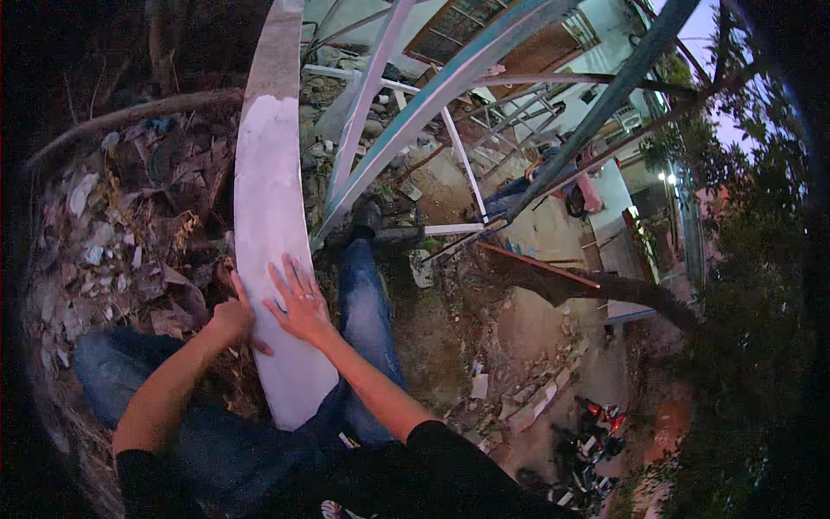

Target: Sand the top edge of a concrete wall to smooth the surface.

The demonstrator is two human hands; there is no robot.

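A long, narrow white-topped ledge, perhaps a wall top [270, 182], runs up the picture between my legs, its far end bare and grey. My right hand [303, 310] lies flat on the white surface with its fingers spread and a ring on one of them. At the ledge's left edge is my left hand [233, 320], one finger stretched along the edge and the thumb apart from it; its other fingers are partly hidden. Neither hand shows a tool. My jeans-clad legs [367, 294] hang on either side of the ledge.
Metal beams [450, 78] rise close on the right of the ledge. Rubble and dry leaves [112, 233] cover the ground at left. Far below on the right, a seated person [540, 173] and a parked motorcycle [592, 441] appear. A tree trunk [605, 290] crosses the right side.
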